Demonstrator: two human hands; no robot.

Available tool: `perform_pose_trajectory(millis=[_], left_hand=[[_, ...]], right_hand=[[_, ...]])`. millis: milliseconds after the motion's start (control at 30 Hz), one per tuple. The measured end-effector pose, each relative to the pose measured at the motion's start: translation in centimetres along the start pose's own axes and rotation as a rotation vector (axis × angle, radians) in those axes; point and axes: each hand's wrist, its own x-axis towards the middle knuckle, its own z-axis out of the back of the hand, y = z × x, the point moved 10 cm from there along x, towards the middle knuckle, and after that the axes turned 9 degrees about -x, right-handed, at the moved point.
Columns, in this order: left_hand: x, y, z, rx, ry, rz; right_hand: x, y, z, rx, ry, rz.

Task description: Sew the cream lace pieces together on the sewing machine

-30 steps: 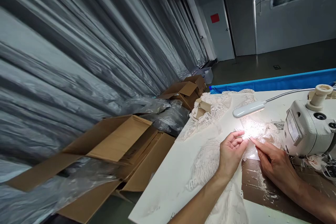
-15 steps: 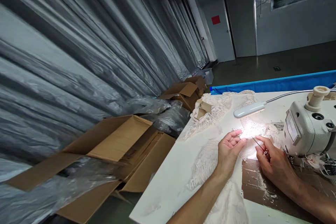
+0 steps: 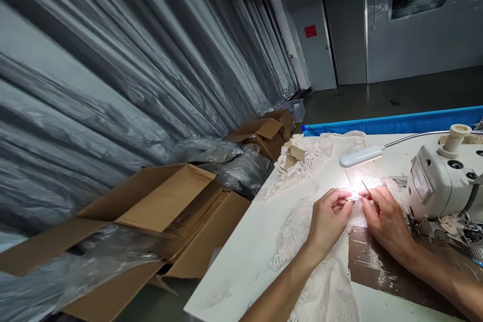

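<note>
Under the bright lamp, my left hand [image 3: 329, 219] pinches the edge of white lace fabric [image 3: 353, 196] between thumb and fingers. Close beside it, my right hand [image 3: 389, 224] is closed around a thin, pointed metal tool [image 3: 366, 187], its tip up and away from the cloth. The right thumb and forefinger also pinch the lace. Glare washes out detail between the fingertips. More of the pale lace [image 3: 298, 231] lies in folds on the white table [image 3: 234, 261], beneath and left of my forearms.
A white sewing machine [image 3: 439, 181] stands right of my hands, with a brown plate [image 3: 372, 256] before it. A lamp [image 3: 360, 156] on a flexible neck hangs over the fabric. Open cardboard boxes [image 3: 166, 201] and plastic bags stand left of the table.
My right hand has moved slightly left, bringing its fingertips to the lace beside the left ones. The tool's tip now points upward, off the fabric. The left fingers have curled in.
</note>
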Motion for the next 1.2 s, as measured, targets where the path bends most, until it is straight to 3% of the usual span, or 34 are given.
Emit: perform_pose_trajectory(millis=[100,167,333,400,633,800,1200], left_hand=[[0.2,-2.1,0.9,0.251,-0.042,-0.229],[0.3,-2.5,1.2,0.254,-0.036,-0.243],[0.8,-1.0,0.3,-0.039,0.125,0.021],[0.7,-0.2,-0.4,-0.167,0.174,0.132],[0.4,1.9,-0.7,-0.351,0.126,0.303],[0.4,1.8,-0.1,-0.362,0.049,0.287],[0.3,1.5,-0.4,-0.358,0.042,0.212]], right_hand=[[0.7,-0.1,-0.4,0.01,0.028,-0.047],[1.0,-0.3,-1.0,0.062,0.105,-0.103],[0.6,-0.8,-3.5,0.374,0.405,-0.279],[0.3,-0.8,-4.0,0.469,0.47,-0.317],[0.2,-2.3,-4.2,0.553,0.446,-0.403],[-0.4,-2.8,-4.7,0.554,0.483,-0.434],[-0.6,-4.0,-5.9,0.559,0.425,-0.405]])
